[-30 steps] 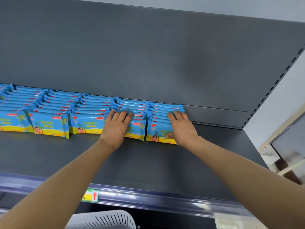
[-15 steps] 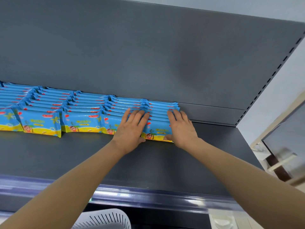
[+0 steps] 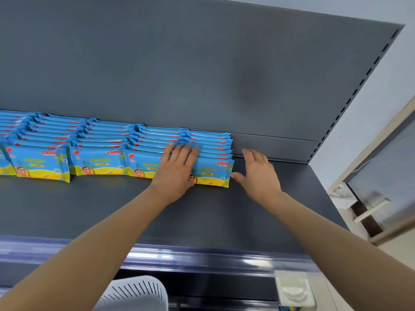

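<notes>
Both hands open at the right-end packet row [image 3: 212, 169] on the shelf [image 3: 202, 212].
Left hand [image 3: 176, 173] lies flat on that row, fingers straight, holding nothing. Right hand [image 3: 258, 176] is spread wide just right of it, thumb tip at the front packet's edge; can't tell if it touches. Rows sit against the back panel [image 3: 179, 75]. White basket [image 3: 139, 292] is below the shelf.

We see packs [image 3: 208, 173] w/ bright blue wrap, yellow band at bottom, red label + cartoon face; shelf [image 3: 213, 216] dark grey, front edge glossy blue-purple; basket [image 3: 134, 292] white.
</notes>
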`<state>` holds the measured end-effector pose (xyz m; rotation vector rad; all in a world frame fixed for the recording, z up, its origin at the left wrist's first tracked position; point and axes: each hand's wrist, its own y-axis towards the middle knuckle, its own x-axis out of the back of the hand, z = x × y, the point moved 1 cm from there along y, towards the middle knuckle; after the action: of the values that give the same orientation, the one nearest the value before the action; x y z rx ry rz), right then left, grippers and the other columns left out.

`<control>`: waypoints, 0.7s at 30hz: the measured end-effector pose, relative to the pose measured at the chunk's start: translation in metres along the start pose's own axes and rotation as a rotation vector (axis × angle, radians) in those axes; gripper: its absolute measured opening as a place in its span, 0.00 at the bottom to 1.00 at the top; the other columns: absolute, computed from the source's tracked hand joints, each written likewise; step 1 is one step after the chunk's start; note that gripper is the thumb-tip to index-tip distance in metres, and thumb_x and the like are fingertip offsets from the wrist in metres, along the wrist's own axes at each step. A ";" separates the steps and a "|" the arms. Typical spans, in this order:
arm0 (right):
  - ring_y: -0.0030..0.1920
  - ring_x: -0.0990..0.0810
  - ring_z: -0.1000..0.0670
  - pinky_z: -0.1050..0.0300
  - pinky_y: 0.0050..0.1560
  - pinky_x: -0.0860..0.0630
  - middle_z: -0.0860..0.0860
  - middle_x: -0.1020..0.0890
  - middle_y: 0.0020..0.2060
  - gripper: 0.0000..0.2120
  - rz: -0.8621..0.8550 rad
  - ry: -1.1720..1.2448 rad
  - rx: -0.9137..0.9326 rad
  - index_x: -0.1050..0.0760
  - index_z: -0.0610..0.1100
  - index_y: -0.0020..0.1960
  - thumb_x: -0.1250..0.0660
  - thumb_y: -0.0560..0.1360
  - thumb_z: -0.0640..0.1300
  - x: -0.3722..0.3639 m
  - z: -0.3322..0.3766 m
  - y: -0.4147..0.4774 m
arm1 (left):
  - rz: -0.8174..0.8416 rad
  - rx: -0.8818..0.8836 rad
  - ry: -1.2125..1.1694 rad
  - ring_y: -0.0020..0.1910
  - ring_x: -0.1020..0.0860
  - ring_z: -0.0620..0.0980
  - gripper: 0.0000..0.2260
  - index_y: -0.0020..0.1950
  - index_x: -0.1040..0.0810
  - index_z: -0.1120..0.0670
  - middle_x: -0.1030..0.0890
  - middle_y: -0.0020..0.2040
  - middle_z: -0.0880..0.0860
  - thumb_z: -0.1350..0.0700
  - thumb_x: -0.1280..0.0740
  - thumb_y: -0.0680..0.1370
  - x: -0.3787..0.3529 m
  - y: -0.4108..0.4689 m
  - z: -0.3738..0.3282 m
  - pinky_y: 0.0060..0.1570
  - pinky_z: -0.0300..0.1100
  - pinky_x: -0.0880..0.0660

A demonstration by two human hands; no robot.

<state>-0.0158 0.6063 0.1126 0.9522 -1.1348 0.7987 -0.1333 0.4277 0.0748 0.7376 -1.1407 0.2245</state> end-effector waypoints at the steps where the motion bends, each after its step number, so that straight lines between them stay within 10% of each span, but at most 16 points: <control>1: 0.72 0.38 0.46 0.52 0.68 0.38 0.46 0.34 0.70 0.32 -0.012 0.002 0.000 0.41 0.41 0.72 0.34 0.75 0.53 0.002 -0.001 -0.003 | -0.021 0.013 -0.013 0.65 0.30 0.58 0.38 0.71 0.34 0.59 0.28 0.64 0.58 0.45 0.25 0.66 0.004 -0.002 -0.001 0.70 0.56 0.43; 21: 0.67 0.31 0.36 0.41 0.67 0.35 0.39 0.27 0.65 0.33 -0.282 0.093 0.481 0.30 0.35 0.66 0.28 0.69 0.54 0.055 0.075 -0.173 | -0.282 0.354 -0.023 0.63 0.33 0.59 0.32 0.67 0.33 0.63 0.28 0.62 0.62 0.54 0.26 0.68 0.178 -0.199 -0.051 0.69 0.53 0.45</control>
<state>0.1245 0.4720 0.1403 1.4238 -0.7142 0.8897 0.0836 0.2766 0.1387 1.2068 -1.0154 0.1813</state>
